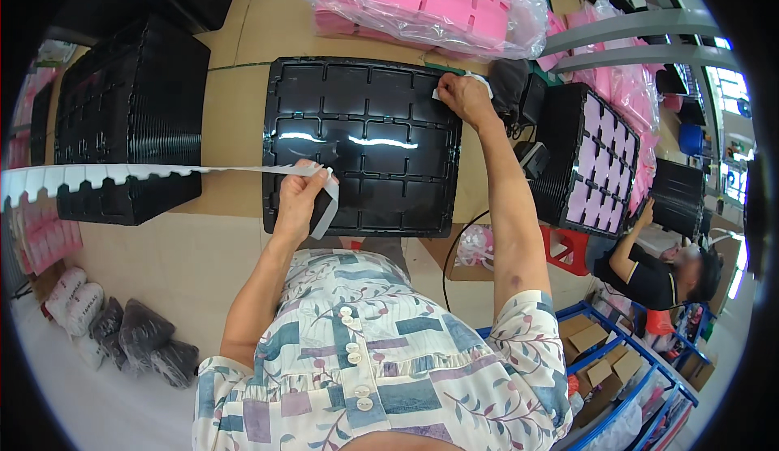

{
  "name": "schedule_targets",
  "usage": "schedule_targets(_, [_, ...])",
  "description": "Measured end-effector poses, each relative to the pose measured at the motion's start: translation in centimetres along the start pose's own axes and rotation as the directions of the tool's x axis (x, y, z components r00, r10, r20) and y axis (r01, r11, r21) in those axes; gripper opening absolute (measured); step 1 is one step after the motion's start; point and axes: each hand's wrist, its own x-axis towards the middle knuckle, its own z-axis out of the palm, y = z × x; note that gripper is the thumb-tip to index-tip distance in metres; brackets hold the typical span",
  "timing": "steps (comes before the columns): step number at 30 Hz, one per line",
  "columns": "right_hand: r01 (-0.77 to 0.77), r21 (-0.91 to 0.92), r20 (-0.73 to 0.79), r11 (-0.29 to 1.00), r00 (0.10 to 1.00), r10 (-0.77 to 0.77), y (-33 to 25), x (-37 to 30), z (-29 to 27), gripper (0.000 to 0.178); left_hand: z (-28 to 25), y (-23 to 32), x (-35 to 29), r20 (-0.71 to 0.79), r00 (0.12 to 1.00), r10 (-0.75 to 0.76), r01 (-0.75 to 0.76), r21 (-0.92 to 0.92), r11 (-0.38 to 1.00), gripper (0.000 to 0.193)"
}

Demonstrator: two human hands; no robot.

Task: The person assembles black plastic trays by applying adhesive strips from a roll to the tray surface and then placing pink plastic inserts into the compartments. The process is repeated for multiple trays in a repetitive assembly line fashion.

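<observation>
A shiny black plastic tray [381,187] with moulded compartments lies on the table in front of me. Over its lower left part, my left hand [300,195] pinches a long white strip [162,171] with a notched edge. The strip stretches away to the left, and a short end hangs below my fingers. My right hand [466,98] is closed at the tray's far right corner, with a small white piece [438,92] showing under its fingers. What that piece is, I cannot make out.
Tall stacks of black trays [130,122] stand left; another stack [552,155], topped by pink inserts [604,155], stands right. Pink foam sheets in clear plastic [430,1] lie at the back. A co-worker [657,277] sits far right, behind a red stool [565,250] and blue rack [625,345].
</observation>
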Motion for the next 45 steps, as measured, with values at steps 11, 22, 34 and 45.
schedule_targets(11, [0.103, -0.169, 0.074, 0.980, 0.993, -0.091, -1.5, 0.8, -0.8, 0.016, 0.4, 0.5, 0.7, -0.057, 0.998, 0.030, -0.030, -0.012, 0.999, 0.010])
schedule_targets(22, [0.189, -0.197, -0.051, 0.962, 0.978, -0.203, -1.3, -0.2, 0.2, 0.012, 0.2, 0.5, 1.0, -0.066, 0.998, 0.004, -0.007, -0.052, 0.999, 0.013])
schedule_targets(34, [0.028, 0.052, -0.281, 0.998, 0.960, -0.013, -2.1, -2.1, 0.7, 0.012, 0.3, 0.6, 0.9, -0.090, 0.996, 0.005, -0.012, -0.078, 0.997, 0.014])
schedule_targets(45, [0.029, 0.965, 0.101, -0.261, 0.875, 0.473, 0.5, -4.6, -0.6, 0.008, 0.1, 0.9, 0.9, -0.039, 0.999, -0.012, 0.010, -0.054, 0.998, 0.006])
